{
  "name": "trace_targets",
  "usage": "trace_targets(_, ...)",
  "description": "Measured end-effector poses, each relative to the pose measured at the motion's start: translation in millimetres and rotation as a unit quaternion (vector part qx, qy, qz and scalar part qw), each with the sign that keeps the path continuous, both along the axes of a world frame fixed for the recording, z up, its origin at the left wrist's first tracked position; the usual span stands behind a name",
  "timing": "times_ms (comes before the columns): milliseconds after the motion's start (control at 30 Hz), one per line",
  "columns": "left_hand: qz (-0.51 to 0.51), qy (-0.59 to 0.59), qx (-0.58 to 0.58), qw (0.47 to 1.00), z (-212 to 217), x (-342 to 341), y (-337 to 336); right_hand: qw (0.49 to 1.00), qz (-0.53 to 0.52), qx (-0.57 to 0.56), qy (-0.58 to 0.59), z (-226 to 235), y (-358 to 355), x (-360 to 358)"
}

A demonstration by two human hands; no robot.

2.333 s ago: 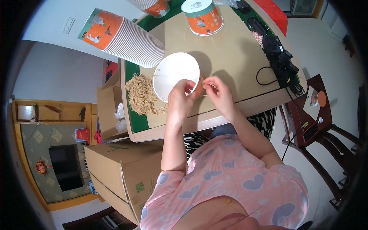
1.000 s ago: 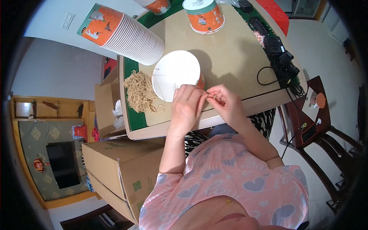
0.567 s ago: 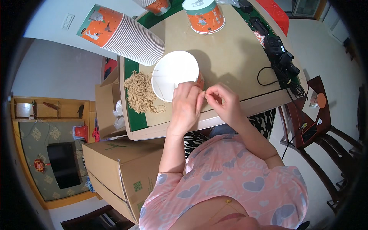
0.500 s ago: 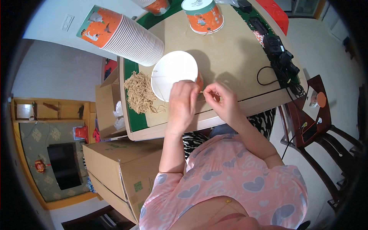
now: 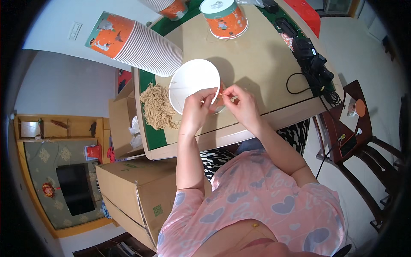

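A white-lined paper bucket (image 5: 195, 79) with an orange printed outside lies tipped at the table's near side, its mouth toward me. At its right rim, my left hand (image 5: 198, 107) is closed, fingertips pinched at the edge on a thin tan string (image 5: 221, 94). Close beside it, my right hand (image 5: 242, 107) pinches the same string with thumb and forefinger, outside the bucket wall. How the string passes through the rim is too small to make out. To the left of the bucket lies a loose heap of tan strings (image 5: 156, 107).
A long stack of nested paper buckets (image 5: 145, 49) leans at the left. One bucket stands upside down (image 5: 224, 21) at the far side, with part of another stack (image 5: 171, 8) nearby. Black adapters and cables (image 5: 310, 60) line the right edge. A large cardboard box (image 5: 141, 184) stands at lower left.
Both hands have shifted slightly up and left, closer to the bucket's rim. My left hand has turned, and its fingers are now at the rim.
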State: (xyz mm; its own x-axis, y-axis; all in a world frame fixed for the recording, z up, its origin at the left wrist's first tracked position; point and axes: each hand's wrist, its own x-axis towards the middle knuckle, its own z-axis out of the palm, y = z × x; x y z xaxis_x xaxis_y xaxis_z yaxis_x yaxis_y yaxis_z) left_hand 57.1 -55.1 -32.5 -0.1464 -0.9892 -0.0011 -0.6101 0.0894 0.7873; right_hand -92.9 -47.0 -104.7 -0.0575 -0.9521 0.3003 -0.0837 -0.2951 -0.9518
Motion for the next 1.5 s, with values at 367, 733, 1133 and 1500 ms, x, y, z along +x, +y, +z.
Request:
trace_targets(367,0.015,0.011,0.020,1.000,-6,1,-2,1.000,-0.004,-0.017,0.013,-2,-2,-1)
trace_targets(733,0.008,0.040,0.007,0.999,-6,1,-2,0.999,-0.010,-0.036,0.027,4,-4,1)
trace_targets(1133,0.030,0.053,-0.033,0.998,-5,0,-2,0.962,0.120,0.110,-0.220,14,4,-2)
trace_targets(1500,0.018,0.058,0.037,0.997,-4,1,-3,0.973,0.117,0.075,-0.184,5,-6,2)
